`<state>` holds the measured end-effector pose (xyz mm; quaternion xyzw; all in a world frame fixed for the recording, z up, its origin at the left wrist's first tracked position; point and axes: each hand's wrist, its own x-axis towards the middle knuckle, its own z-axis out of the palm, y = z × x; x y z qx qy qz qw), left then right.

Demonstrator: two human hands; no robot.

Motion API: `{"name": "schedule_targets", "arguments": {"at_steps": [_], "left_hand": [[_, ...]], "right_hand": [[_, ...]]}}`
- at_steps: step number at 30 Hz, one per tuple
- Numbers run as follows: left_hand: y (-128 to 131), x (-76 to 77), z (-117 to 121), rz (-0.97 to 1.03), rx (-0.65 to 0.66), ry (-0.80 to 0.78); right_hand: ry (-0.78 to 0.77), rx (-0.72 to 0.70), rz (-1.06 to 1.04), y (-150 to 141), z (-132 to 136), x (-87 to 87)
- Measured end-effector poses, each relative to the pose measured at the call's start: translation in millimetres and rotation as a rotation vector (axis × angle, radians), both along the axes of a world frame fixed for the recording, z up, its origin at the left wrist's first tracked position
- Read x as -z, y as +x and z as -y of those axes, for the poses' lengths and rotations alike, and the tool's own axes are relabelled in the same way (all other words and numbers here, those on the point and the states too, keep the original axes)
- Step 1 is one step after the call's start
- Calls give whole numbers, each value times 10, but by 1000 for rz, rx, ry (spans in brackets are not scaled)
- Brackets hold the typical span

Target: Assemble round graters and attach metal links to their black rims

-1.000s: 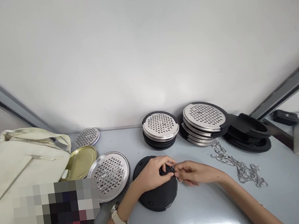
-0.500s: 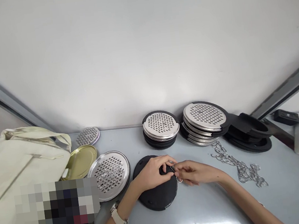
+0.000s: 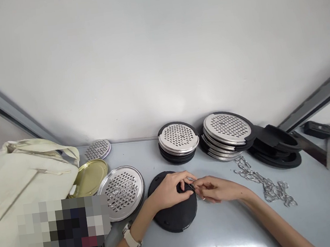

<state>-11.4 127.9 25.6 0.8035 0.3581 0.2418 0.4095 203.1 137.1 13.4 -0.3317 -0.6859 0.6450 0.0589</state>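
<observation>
A black round disc [image 3: 176, 218] with a raised rim lies on the table in front of me. My left hand [image 3: 170, 191] rests over its upper right part, with thumb and fingers curled into a pinch at the disc's right edge. There a thin metal wire clip [image 3: 192, 185] shows between my fingertips. From the right, my right hand [image 3: 215, 188] pinches the same clip, its fingers close against my left fingertips. How the clip meets the disc is hidden by my fingers.
Several loose metal clips [image 3: 264, 183] lie to the right. Behind stand a smaller stack [image 3: 178, 138] and a larger stack [image 3: 227, 128] of perforated grater discs, beside black holders [image 3: 275, 142]. At left are a grater plate [image 3: 122, 193], a gold lid [image 3: 91, 176] and a cream bag [image 3: 39, 179].
My right hand has turned slightly at the disc's edge, and less of the clip's ring shows below its fingers. My left hand has stayed nearly in place.
</observation>
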Motion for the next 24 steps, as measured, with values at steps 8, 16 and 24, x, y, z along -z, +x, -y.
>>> {"name": "schedule_targets", "arguments": {"at_steps": [8,16,24], "left_hand": [[0,-7,6,0,10,3],[0,11,16,3,27,-10],[-12,49,24,-14,-37,78]], "right_hand": [[-36,2,-29,-15,-10,-16],[-74,12,-42,39,-42,17],[-87,37,-48,29,-39,-34]]}}
